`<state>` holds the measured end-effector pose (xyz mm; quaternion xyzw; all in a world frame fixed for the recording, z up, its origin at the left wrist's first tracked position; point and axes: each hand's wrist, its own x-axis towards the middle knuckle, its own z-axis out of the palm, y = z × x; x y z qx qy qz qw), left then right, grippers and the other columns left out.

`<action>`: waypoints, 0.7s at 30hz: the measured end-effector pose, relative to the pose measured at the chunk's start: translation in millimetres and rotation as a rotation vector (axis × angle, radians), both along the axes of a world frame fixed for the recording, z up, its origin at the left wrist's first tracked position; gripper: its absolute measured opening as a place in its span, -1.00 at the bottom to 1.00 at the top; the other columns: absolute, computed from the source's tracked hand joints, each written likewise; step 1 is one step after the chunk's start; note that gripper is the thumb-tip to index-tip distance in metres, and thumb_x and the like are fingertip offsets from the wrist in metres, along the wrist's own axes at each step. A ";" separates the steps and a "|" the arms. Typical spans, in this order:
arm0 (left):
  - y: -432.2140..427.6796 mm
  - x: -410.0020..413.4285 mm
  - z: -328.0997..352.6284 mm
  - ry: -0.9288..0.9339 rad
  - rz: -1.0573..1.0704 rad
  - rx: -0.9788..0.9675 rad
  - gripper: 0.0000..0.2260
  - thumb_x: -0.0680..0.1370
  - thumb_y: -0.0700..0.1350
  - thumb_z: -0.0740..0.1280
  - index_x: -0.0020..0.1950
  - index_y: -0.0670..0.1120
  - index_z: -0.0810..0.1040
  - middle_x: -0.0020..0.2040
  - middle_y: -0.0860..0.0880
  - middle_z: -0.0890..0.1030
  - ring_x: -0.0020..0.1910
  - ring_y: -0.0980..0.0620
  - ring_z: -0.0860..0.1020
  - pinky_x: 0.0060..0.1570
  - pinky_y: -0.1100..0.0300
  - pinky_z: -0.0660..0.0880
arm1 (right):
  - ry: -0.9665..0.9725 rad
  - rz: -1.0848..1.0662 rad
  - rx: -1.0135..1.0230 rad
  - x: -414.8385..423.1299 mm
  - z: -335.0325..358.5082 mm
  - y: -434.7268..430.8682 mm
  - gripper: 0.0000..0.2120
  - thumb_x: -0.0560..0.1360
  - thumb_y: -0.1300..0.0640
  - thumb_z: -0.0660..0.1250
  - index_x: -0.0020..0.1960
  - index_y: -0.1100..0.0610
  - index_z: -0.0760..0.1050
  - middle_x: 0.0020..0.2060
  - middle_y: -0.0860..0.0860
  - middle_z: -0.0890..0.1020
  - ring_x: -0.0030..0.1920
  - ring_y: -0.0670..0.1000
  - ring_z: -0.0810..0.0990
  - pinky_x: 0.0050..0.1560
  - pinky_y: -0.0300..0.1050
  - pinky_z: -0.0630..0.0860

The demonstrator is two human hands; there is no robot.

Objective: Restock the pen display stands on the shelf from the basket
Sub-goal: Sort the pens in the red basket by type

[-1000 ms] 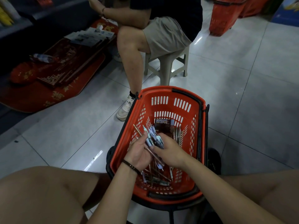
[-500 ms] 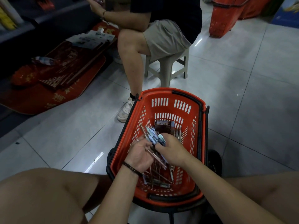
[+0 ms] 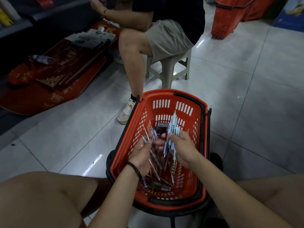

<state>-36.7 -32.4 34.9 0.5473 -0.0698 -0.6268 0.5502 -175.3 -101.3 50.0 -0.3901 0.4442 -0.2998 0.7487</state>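
An orange plastic basket [image 3: 166, 96] with black handles sits on the floor between my knees. Loose pens [image 3: 162, 180] lie heaped in its bottom, with a dark box [image 3: 162, 126] at the far end. My right hand [image 3: 184, 149] grips a bunch of light-blue pens [image 3: 172, 129], raised so their ends point up and away. My left hand [image 3: 142, 155], with a dark bracelet at the wrist, holds a few copper and blue pens [image 3: 148, 137] just left of it, inside the basket. No display stand is in view.
A person sits on a beige plastic stool [image 3: 169, 68] right behind the basket, one shoe [image 3: 125, 111] near its left rim. Red mats with boxes [image 3: 49, 83] lie at left under a dark shelf. More orange baskets [image 3: 230, 15] stand far right on grey floor tiles.
My right hand has lifted the bunch of blue pens up and apart from the left hand. The left hand stays low in the basket with its few pens.
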 end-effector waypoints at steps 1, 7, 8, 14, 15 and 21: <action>0.5 -4.0 -5.1 -0.080 -0.024 0.020 -0.77 0.75 -0.10 0.15 0.31 0.01 0.55 0.03 -0.10 0.72 -0.08 -0.07 0.68 0.01 -0.04 0.62 | -0.036 -0.047 0.003 1.9 0.7 -1.1 -0.80 0.77 0.21 0.11 0.34 0.17 0.43 0.09 0.25 0.72 0.01 0.24 0.76 0.06 0.18 0.71; 2.1 -46.9 -10.6 -0.258 -0.107 0.090 -0.78 0.72 -0.09 0.15 0.15 0.02 0.59 -0.22 -0.08 0.60 -0.40 -0.01 0.55 -0.38 0.14 0.49 | -0.040 -0.309 -0.011 5.9 2.4 -8.4 -0.79 0.77 0.24 0.11 0.25 0.20 0.51 -0.15 0.11 0.67 -0.13 0.09 0.72 -0.07 -0.02 0.70; -0.1 -53.4 -12.1 -0.231 -0.071 0.081 -0.79 0.71 -0.07 0.17 0.16 0.01 0.60 -0.21 -0.09 0.61 -0.34 -0.03 0.57 -0.31 0.12 0.51 | -0.040 -0.329 0.011 7.1 -0.3 -7.1 -0.79 0.77 0.24 0.12 0.24 0.18 0.53 -0.17 0.09 0.66 -0.13 0.08 0.71 -0.04 0.01 0.69; -2.5 -51.2 -30.0 -0.291 0.055 0.036 -0.78 0.68 0.01 0.22 0.23 0.18 0.62 0.15 0.04 0.72 0.18 0.00 0.67 0.22 -0.10 0.59 | 0.025 -0.252 0.048 32.5 -14.8 16.8 -0.81 0.76 0.20 0.17 0.11 0.15 0.57 -0.27 0.01 0.65 -0.14 0.04 0.67 -0.03 -0.03 0.64; -1.6 -48.5 -34.6 -0.325 0.038 0.042 -0.77 0.68 -0.01 0.21 0.23 0.21 0.61 0.16 0.08 0.71 0.20 0.04 0.66 0.24 -0.08 0.58 | 0.070 -0.234 0.016 35.1 -17.4 18.9 -0.79 0.76 0.20 0.18 0.08 0.13 0.58 -0.26 0.00 0.67 -0.15 0.02 0.67 -0.04 -0.06 0.63; 8.8 -22.7 -44.8 -0.619 0.004 0.201 -0.82 0.70 -0.05 0.20 0.22 0.13 0.55 0.12 0.12 0.65 0.17 0.01 0.60 0.28 -0.01 0.50 | 0.176 -0.103 0.061 42.1 -33.2 -3.7 -0.81 0.78 0.12 0.13 0.20 0.14 0.50 -0.12 0.13 0.74 -0.07 0.20 0.75 0.12 0.30 0.66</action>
